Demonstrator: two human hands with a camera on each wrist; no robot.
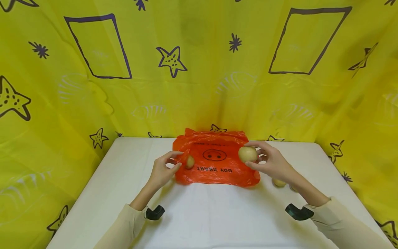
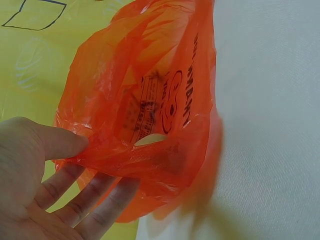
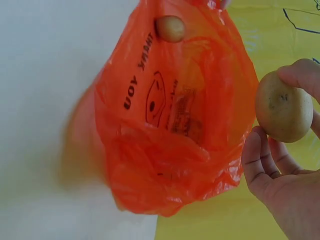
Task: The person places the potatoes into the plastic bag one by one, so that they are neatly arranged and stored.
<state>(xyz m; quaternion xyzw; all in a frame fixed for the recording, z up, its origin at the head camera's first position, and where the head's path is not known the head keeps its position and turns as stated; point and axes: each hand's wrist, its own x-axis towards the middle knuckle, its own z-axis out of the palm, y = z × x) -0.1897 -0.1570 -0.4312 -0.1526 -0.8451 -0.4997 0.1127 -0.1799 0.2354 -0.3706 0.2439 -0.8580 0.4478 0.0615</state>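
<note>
A red plastic bag (image 1: 214,138) printed with a smiling face and "THANK YOU" lies spread on the white table. My left hand (image 1: 162,170) pinches the bag's edge between thumb and fingers at its left side. One potato (image 3: 171,28) shows inside the bag, close to that hand; in the left wrist view the bag's film mostly hides it. Over the bag's right side, my right hand (image 1: 273,162) holds a round yellowish potato (image 3: 283,107) between thumb and fingertips. The right wrist view shows it beside the bag's open mouth.
Two more potatoes, one of them a paler lump (image 1: 278,183), lie on the white table (image 1: 199,214) under the right forearm, partly hidden by it. A yellow curtain (image 1: 199,97) with starfish drawings encloses the table's back and sides.
</note>
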